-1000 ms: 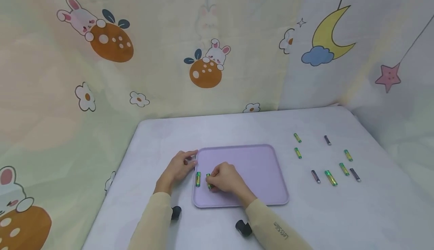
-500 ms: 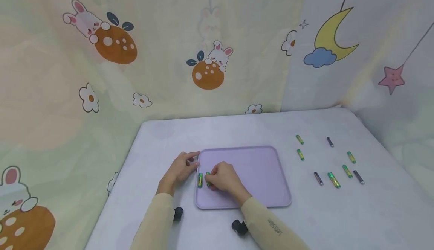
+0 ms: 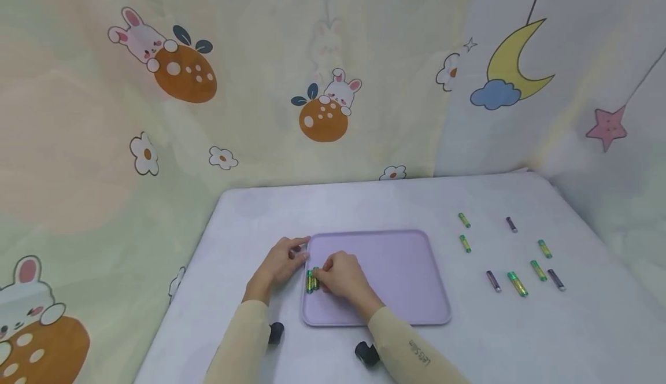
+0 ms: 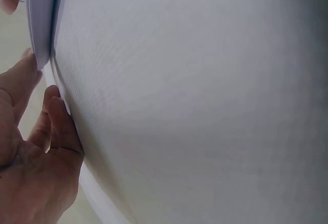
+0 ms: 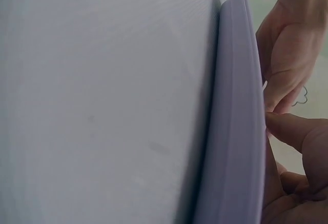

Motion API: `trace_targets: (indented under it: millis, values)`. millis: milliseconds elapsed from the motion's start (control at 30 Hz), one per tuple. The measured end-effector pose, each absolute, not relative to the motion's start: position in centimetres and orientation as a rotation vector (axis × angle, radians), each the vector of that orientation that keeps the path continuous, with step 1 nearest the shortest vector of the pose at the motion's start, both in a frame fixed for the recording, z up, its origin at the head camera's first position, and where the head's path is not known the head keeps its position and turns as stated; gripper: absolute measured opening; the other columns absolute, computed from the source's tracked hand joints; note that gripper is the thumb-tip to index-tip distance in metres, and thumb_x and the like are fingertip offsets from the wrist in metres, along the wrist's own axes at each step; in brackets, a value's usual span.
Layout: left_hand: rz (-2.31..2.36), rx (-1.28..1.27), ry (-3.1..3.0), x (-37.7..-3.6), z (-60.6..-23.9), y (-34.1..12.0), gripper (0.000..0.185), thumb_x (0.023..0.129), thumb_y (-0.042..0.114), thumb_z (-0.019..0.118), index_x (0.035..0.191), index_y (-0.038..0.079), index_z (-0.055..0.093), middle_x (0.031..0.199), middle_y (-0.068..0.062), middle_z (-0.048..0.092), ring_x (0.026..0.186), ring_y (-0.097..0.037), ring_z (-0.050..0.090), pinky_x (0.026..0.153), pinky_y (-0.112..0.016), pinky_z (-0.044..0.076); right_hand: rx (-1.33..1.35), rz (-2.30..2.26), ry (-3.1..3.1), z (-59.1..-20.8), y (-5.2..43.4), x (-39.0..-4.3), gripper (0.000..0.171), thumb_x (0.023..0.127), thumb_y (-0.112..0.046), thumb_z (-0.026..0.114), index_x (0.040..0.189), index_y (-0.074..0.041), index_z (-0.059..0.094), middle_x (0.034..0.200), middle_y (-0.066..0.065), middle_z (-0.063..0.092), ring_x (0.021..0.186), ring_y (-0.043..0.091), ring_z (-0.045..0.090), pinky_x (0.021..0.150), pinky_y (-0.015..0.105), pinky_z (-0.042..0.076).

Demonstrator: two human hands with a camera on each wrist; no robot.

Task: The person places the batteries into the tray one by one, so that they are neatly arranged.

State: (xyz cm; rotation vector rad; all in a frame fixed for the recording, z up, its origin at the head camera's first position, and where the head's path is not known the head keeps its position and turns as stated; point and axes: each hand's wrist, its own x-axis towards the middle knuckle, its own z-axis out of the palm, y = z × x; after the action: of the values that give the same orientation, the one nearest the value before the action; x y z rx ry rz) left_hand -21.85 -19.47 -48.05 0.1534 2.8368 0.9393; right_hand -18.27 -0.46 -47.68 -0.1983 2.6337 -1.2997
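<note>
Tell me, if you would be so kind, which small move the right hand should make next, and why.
I would probably have the right hand release its green battery and lift clear: it lies close alongside the outer battery near the left edge of the lilac tray, whose rim the left hand touches.

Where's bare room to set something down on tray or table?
Bare: right side of the tray, between the right hand and the right rim; strip of table between that rim and the eight scattered batteries; table behind the tray. Crowded: the tray's left end, with two green batteries and the right hand, left hand at the rim.
</note>
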Motion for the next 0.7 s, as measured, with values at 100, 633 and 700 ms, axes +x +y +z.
trace_targets:
  millis: [100,633,700]
  values:
    - [0.949,0.158,2.835,-21.8,-48.1,-19.5,0.046,0.1,0.03,0.067,0.146,0.026,0.06,0.124,-0.006,0.06,0.1,-0.02,0.055,0.086,-0.04,0.047,-0.225,-1.303,2.631,-47.6,-0.3,-18.2,0.023,0.092,-0.027,0.077,0.079,-0.009,0.071,0.058,-0.006,0.064,0.052,0.008,0.063,0.051,0.024,0.046]
    - [0.928,0.082,2.81,-21.8,-47.7,-19.2,0.048,0.1,0.032,0.067,0.148,0.029,0.057,0.128,-0.005,0.059,0.107,-0.023,0.055,0.093,-0.044,0.048,-0.299,-1.321,2.556,-46.0,3.6,-17.6,0.025,0.096,-0.031,0.071,0.088,-0.007,0.073,0.066,0.002,0.071,0.059,0.011,0.065,0.061,0.028,0.05]
    - [0.934,0.058,2.801,-21.7,-47.8,-19.0,0.048,0.1,0.033,0.067,0.148,0.031,0.057,0.129,-0.005,0.059,0.107,-0.023,0.054,0.093,-0.044,0.047,-0.286,-1.324,2.566,-45.8,4.3,-17.7,0.025,0.096,-0.031,0.071,0.089,-0.007,0.073,0.067,0.002,0.072,0.06,0.012,0.066,0.061,0.028,0.051]
